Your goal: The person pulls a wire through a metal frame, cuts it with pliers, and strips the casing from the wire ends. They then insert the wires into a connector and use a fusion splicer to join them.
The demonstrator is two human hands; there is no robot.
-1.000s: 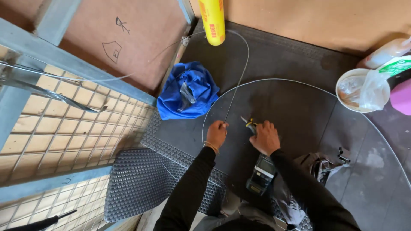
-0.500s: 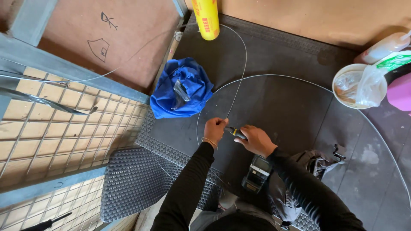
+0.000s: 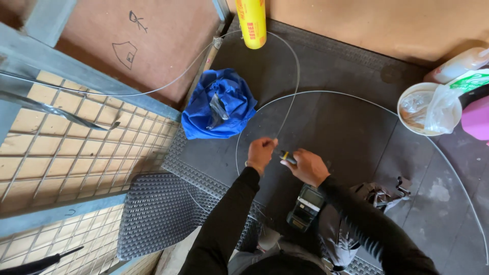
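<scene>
While both hands meet mid-floor: thin grey wire (image 3: 326,93) is being worked where its end comes between them.
L hand (image 3: 261,153): closed, pinching the wire end between thumb and fingers; sleeve black.
R hand (image 3: 305,167): closed round a small hand tool w/ yellow-and-dark handle (image 3: 285,156), tip pointing toward the L hand, close to touching it.
Wire position: runs up from the L hand toward the yellow roll, and a second stretch loops in a wide arc over the floor, off toward the right edge.
Doing it well (my judgement): keep the L pinch just beside the tool tip so the springy wire can't whip; hold the loop flat on the floor; small, steady wrist moves, no yanking.
Floor: dark rubber mat (image 3: 336,127), smooth and matte in the middle, ribbed at the border; a grey knobbly mat (image 3: 153,214) overlaps at lower left.
Blue cloth bundle (image 3: 219,104): crumpled, soft, just beyond the L hand.
Yellow cylindrical roll (image 3: 252,23): glossy, at top, near the wire.
White plastic tub w/ clear bag (image 3: 428,109): round, right side, well apart.
Small dark handheld device (image 3: 304,206): boxy, near the knees, below the R hand.
Left side: tan tiled panel w/ grey metal frame (image 3: 61,153).
</scene>
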